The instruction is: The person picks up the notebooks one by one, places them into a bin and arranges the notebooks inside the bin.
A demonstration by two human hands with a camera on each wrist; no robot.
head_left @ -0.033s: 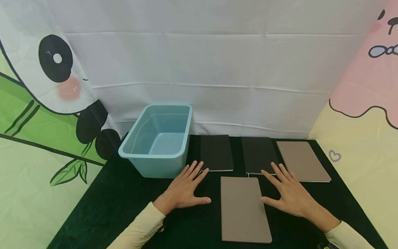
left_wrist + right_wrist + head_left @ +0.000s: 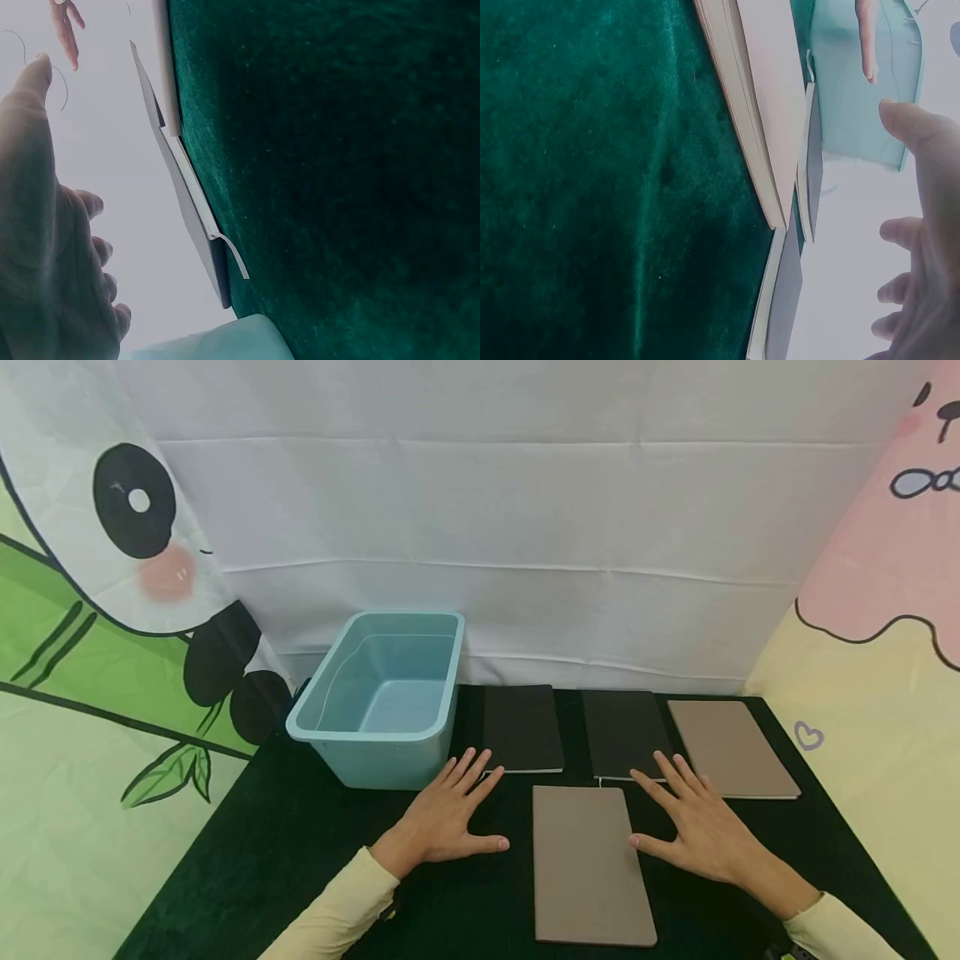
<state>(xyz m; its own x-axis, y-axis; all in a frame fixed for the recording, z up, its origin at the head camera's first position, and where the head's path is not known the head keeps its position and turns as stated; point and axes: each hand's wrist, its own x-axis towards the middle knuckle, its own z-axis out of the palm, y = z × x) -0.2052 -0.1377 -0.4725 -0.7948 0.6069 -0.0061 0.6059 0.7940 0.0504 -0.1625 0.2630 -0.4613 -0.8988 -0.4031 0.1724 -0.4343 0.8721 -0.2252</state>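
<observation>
My left hand [image 2: 442, 822] is held palm down with fingers spread, its fingertips close to the near edge of a black notebook [image 2: 522, 731] and the blue bin. The right hand [image 2: 701, 835] is spread likewise; its thumb overlaps the right edge of the nearest brown notebook [image 2: 588, 868] in the head view. A second black notebook [image 2: 626, 735] and another brown notebook [image 2: 735, 747] lie by its fingertips. Both wrist views show the hands, left [image 2: 45, 232] and right [image 2: 937, 255], raised above the notebooks, holding nothing.
A light blue plastic bin [image 2: 375, 764] stands at the back left of the dark green cloth-covered table [image 2: 262, 860]. Behind the table hangs a white curtain [image 2: 525, 510], with cartoon-printed cloth [image 2: 90, 827] on the left and more on the right.
</observation>
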